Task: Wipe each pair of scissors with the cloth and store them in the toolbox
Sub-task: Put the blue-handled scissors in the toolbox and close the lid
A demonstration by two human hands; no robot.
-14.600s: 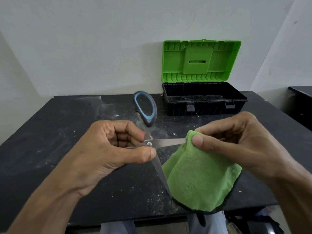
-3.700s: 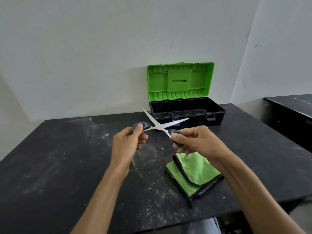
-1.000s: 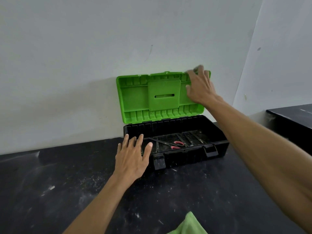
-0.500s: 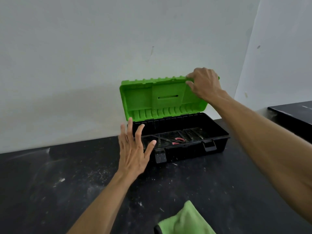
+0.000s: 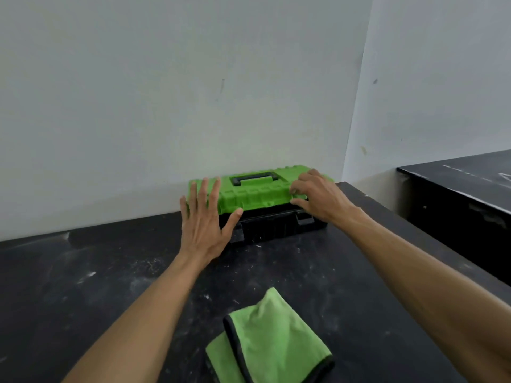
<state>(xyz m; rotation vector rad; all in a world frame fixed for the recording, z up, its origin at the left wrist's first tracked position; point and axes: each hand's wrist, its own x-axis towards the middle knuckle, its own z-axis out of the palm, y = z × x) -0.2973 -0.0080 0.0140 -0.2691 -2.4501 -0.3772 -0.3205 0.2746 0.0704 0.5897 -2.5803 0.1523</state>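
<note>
Our left fingers [image 5: 205, 197] spread flat against the green toolbox lid [image 5: 257, 193]; our right fingers [image 5: 301, 182] grip its edge. Dusty black desk [image 5: 83, 272], white walls [image 5: 166, 78] around us.

One toolbox [image 5: 272, 226] stands here, carrying one green lid [image 5: 257, 193], one black handle [image 5: 254, 178] in that lid and, as far as the dark front lets me count, two latches: a left latch [image 5: 238, 235] and a right latch [image 5: 304, 219]. Two hands are at the toolbox, the left hand [image 5: 203, 225] by its left end and the right hand [image 5: 318, 199] by its right end. One green cloth [image 5: 269, 341] lies in front of the toolbox, and there are two black worktops, the near worktop [image 5: 83, 272] under the toolbox and a far worktop [image 5: 456, 189] to its right.
</note>
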